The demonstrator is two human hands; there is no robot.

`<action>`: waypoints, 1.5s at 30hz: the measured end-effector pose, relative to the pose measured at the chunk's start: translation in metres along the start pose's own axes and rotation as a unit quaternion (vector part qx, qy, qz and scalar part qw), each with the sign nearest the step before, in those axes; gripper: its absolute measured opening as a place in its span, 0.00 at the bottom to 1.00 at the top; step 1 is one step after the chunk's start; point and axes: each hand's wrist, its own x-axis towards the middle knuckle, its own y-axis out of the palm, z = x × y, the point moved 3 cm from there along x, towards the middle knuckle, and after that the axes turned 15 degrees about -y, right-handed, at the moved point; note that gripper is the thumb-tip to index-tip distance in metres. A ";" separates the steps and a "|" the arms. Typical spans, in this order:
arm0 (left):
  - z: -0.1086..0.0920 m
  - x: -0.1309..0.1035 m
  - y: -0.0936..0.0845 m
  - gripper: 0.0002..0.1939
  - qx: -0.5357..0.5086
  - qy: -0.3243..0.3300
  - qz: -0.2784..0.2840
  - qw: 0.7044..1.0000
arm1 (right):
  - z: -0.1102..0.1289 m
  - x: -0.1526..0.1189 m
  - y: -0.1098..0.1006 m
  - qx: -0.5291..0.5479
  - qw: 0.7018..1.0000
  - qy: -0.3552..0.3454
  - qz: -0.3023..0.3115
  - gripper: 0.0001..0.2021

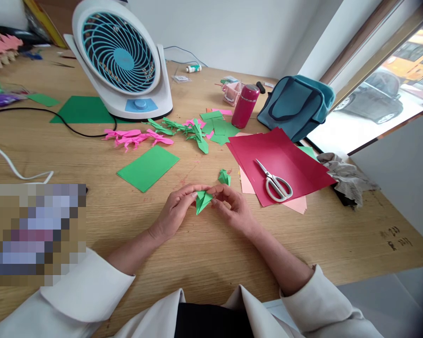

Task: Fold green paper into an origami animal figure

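Note:
Between my two hands is a small piece of folded green paper (203, 203), with creased triangular flaps facing me. My left hand (176, 209) pinches its left edge between thumb and fingers. On the other side, my right hand (233, 206) grips the upper right corner, fingertips curled over it. Just beyond my right fingers lies another small folded green paper piece (224, 177). A flat green paper sheet (148, 167) rests on the table to the upper left of my hands. White-handled scissors (277, 184) lie on red paper sheets (296, 164) to the right.
Pink origami figures (137, 137) and green origami figures (197, 134) lie beyond my hands. Farther back stand a white fan (123, 61), a red flask (246, 105) and a teal bag (296, 105). A black cord (56, 112) crosses the left side. A crumpled cloth (348, 178) sits at the right.

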 end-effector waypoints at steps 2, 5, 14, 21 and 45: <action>-0.002 0.000 0.001 0.18 0.013 0.003 -0.004 1.000 | 0.001 0.000 0.000 -0.001 1.000 -0.001 -0.003 0.08; -0.006 -0.001 0.001 0.18 0.030 0.011 -0.008 0.999 | 0.002 0.001 0.000 0.000 1.000 -0.001 -0.005 0.08; -0.005 -0.001 0.001 0.19 0.023 0.026 0.011 0.999 | 0.001 0.000 0.000 0.005 1.000 -0.006 -0.003 0.08; -0.011 -0.002 0.003 0.20 0.040 0.030 0.002 0.999 | -0.001 0.000 0.000 0.014 1.000 -0.004 -0.004 0.09; -0.012 -0.002 0.003 0.20 0.093 0.019 -0.071 0.993 | 0.004 0.000 0.001 -0.022 0.997 -0.040 0.059 0.12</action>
